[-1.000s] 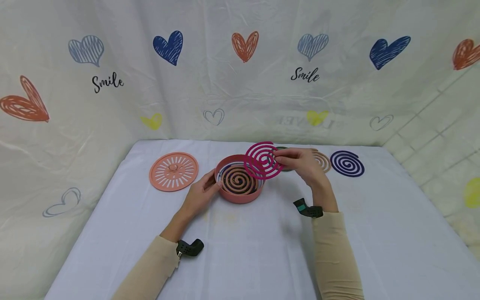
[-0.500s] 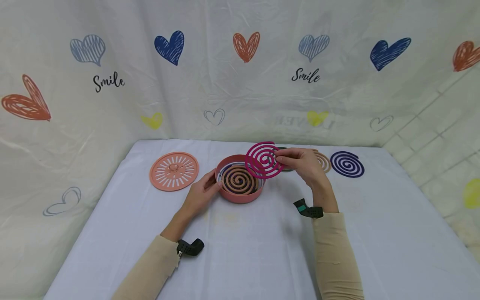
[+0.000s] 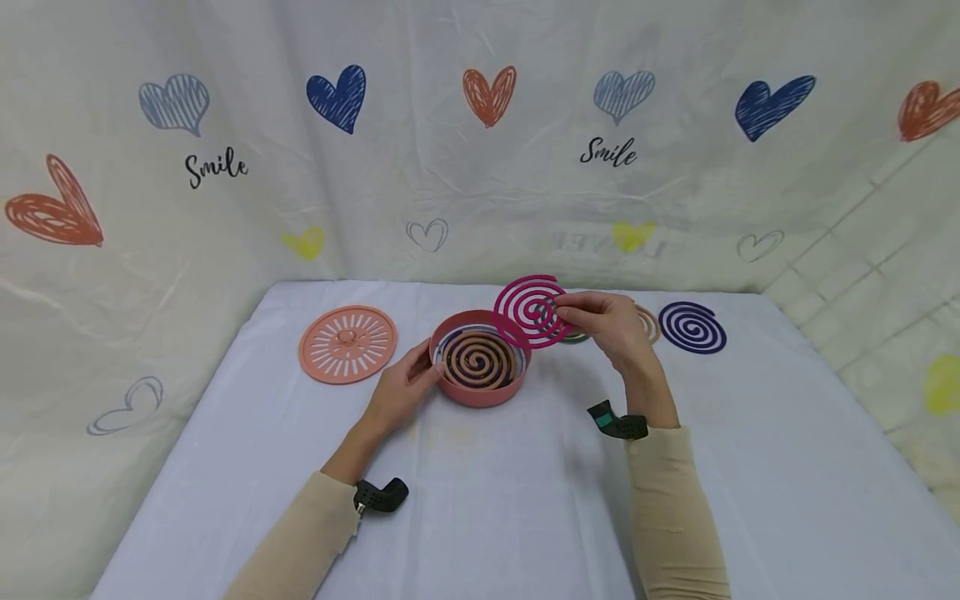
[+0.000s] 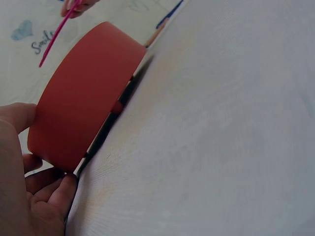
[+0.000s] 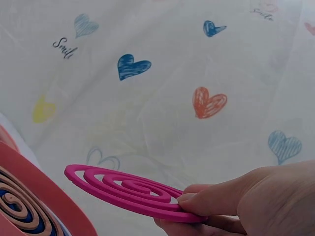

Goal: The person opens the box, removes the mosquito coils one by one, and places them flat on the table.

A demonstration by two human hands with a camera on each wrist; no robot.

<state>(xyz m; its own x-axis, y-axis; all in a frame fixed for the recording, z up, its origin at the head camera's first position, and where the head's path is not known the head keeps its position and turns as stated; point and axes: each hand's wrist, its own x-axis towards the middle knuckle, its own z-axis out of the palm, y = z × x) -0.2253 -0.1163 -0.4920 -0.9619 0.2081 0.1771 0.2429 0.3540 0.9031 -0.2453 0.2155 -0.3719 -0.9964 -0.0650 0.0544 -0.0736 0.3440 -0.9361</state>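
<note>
My left hand [image 3: 402, 390] grips the side of a round red mosquito coil holder [image 3: 480, 400], thumb near the rim and fingers low by the base. In the left wrist view its wall [image 4: 91, 83] stands slightly raised on small feet. Inside lies a brown mosquito coil [image 3: 477, 363], with dark blue showing between its turns. My right hand [image 3: 611, 325] pinches a pink mosquito coil [image 5: 152, 211] at its edge between thumb and fingers. That coil hangs tilted above the holder's right back rim, touching nothing else that I can see.
A slotted coral lid [image 3: 347, 336] with a small knob lies left of the holder. Behind the right hand, partly hidden, are a green coil [image 3: 573, 338] and a tan coil [image 3: 649, 322]. A dark blue coil [image 3: 693, 327] lies farther right. A heart-printed sheet hangs behind the table.
The pink mosquito coil and my right hand have shifted slightly up and to the right, a little away from the holder. My left hand and the holder stay in place.
</note>
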